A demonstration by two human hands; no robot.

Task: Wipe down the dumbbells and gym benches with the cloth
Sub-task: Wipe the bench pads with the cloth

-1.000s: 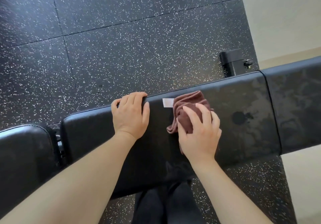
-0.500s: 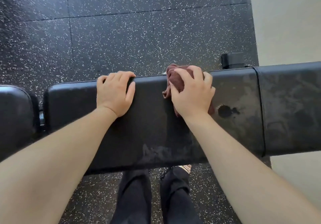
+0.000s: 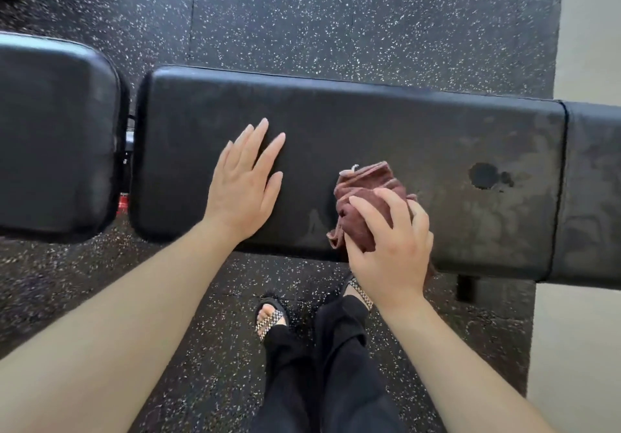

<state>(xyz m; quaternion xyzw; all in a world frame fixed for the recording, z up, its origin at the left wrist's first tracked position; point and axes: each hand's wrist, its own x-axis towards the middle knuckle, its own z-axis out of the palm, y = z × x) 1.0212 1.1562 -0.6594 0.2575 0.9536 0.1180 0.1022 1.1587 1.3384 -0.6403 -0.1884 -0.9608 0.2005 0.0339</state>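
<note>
A long black padded gym bench [image 3: 386, 123] runs across the view, its surface streaked and carrying a dark round spot [image 3: 484, 176]. A crumpled brown cloth [image 3: 364, 194] lies on the pad near its front edge. My right hand [image 3: 391, 247] grips the cloth from above with curled fingers. My left hand [image 3: 243, 183] rests flat on the pad to the left of the cloth, fingers straight. No dumbbells are in view.
A separate black seat pad [image 3: 53, 136] sits at the left, with a gap and metal frame between the pads. Speckled black rubber flooring [image 3: 336, 29] surrounds the bench. My feet in sandals [image 3: 270, 315] stand just in front. Pale floor [image 3: 591, 22] lies at the right.
My right hand drew the cloth from the bench's far edge back to the near edge. My left hand let go of the far edge and now lies flat on the pad.
</note>
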